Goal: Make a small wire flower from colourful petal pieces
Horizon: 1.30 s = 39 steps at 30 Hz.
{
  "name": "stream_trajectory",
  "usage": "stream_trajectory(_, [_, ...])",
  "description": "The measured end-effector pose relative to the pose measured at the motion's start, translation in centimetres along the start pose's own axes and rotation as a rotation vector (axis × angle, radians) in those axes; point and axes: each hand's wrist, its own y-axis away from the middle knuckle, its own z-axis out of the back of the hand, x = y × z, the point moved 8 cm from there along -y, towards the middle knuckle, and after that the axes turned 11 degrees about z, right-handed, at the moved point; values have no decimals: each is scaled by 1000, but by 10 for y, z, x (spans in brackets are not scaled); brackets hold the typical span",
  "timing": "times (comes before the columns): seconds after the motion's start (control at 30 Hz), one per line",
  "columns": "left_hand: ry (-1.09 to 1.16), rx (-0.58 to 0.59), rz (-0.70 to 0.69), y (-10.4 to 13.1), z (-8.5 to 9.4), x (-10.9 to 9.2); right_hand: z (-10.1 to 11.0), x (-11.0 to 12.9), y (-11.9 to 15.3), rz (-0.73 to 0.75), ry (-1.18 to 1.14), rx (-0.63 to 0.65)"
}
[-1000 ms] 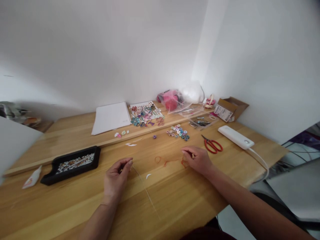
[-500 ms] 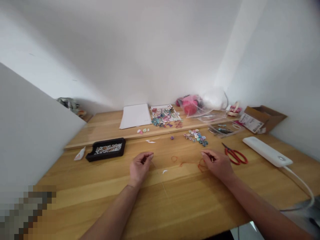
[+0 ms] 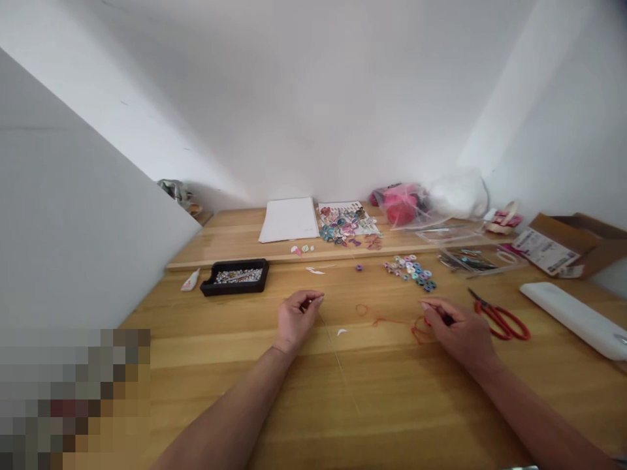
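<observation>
Head view, your L hand (image 3: 300, 318) grip pinching thin pale thread (image 3: 337, 359), its tail trailing over counter (image 3: 401, 411), your R hand (image 3: 463, 331) by orange thread (image 3: 377, 321), can't tell its grip, scissors (image 3: 496, 318) just R.

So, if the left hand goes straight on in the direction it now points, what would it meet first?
Probably the single purple bead, ahead and to the right of the left hand. The hand's height is unclear, so it might pass above.
</observation>
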Motion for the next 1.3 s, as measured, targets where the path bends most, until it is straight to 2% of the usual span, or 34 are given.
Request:
stream_trajectory(0.33, [31,-1,25,-1,0,2,-1,-6,1,-5,22,5])
stream_trajectory(0.57, [120,-12,122,-4,3,9,3,-1,-2,9,66,-13])
stream_trajectory(0.8, [128,-8,112,-4,1,10,2,-2,-2,-38,55,5])
stream_trajectory(0.9, [117,-7,91,-5,0,10,-2,8,-10,40,38,42])
stream_trajectory(1.0, [108,5,93,-5,-1,12,-17,34,-36,233,-6,103])
stream_trajectory(1.13, [130,22,116,-6,-2,14,-65,76,-89,477,8,245])
stream_trajectory(1.23, [157,30,132,-8,-2,16,-108,93,-130,534,186,309])
stream_trajectory(1.3, [172,28,145,-10,-2,17,-133,92,-153,496,367,346])
